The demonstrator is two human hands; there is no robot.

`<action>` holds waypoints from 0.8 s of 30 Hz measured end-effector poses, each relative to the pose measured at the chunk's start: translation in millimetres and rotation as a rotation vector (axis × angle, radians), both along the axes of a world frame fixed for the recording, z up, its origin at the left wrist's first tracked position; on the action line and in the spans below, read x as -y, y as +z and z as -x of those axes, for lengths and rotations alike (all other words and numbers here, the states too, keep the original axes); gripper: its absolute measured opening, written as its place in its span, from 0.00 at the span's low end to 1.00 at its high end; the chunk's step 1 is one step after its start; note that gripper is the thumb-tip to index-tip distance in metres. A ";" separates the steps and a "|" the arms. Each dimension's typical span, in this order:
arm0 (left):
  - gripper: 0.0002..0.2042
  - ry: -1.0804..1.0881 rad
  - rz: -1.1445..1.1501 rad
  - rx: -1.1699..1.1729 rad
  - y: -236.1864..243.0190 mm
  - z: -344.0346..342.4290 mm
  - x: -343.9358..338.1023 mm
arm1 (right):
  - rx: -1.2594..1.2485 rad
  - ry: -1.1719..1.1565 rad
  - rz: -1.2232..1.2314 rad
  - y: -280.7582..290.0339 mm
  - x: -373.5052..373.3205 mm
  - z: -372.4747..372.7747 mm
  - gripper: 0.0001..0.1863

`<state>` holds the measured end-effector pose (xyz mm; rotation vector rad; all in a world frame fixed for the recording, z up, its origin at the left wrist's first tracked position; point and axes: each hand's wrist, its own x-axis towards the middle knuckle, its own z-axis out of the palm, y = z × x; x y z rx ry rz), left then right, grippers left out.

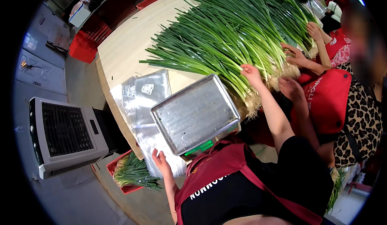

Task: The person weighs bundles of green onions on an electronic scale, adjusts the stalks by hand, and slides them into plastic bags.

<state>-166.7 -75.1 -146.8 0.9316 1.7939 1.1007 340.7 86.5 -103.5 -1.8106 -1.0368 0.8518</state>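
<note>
A large heap of green onions (229, 35) lies on the table, with green tops to the left and pale, rooted ends to the right. My right hand (252, 75) reaches over the near side of the heap, its fingers drawn together on the stalks. In front of me stands a scale with a green lit display (198, 148), carrying a metal tray (195, 114) with a few bits of debris. My left hand (162, 163) is open, fingers apart, beside a stack of clear plastic bags (151, 104) left of the tray.
To my right, co-workers' hands (291, 90) work at the root ends. A red crate (133, 188) of green onions sits on the floor at lower left. An air cooler (66, 134) stands at the left, with red crates (83, 47) beyond the table (125, 43).
</note>
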 end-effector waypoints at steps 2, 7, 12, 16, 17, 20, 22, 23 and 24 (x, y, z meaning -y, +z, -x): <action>0.22 0.035 0.024 0.050 4.8 6.6 5.3 | 0.479 0.040 0.121 3.2 17.4 7.1 0.16; 0.20 0.112 0.033 0.051 -1.0 30.8 21.0 | 0.762 0.188 0.298 -15.2 49.7 21.3 0.24; 0.18 0.063 0.040 0.025 3.2 20.6 12.4 | 0.987 0.247 0.401 -39.6 45.1 37.8 0.25; 0.17 -0.012 0.041 0.018 13.0 5.6 0.4 | 0.885 0.233 0.456 -60.8 35.2 39.5 0.20; 0.16 -0.051 0.044 -0.001 15.7 2.6 -1.0 | 0.826 0.219 0.474 -58.7 32.9 41.0 0.19; 0.15 -0.071 0.039 -0.015 13.2 4.6 2.0 | 0.634 0.110 0.300 -29.6 32.0 41.0 0.17; 0.15 -0.059 0.031 -0.006 9.2 7.2 7.6 | 0.386 -0.009 0.147 -4.0 26.7 36.1 0.18; 0.15 -0.043 0.040 0.000 7.6 10.1 11.2 | 0.397 -0.015 0.056 10.2 23.4 35.8 0.18; 0.15 -0.026 0.050 0.007 6.6 12.9 14.9 | 0.397 -0.046 0.056 26.1 18.8 35.5 0.18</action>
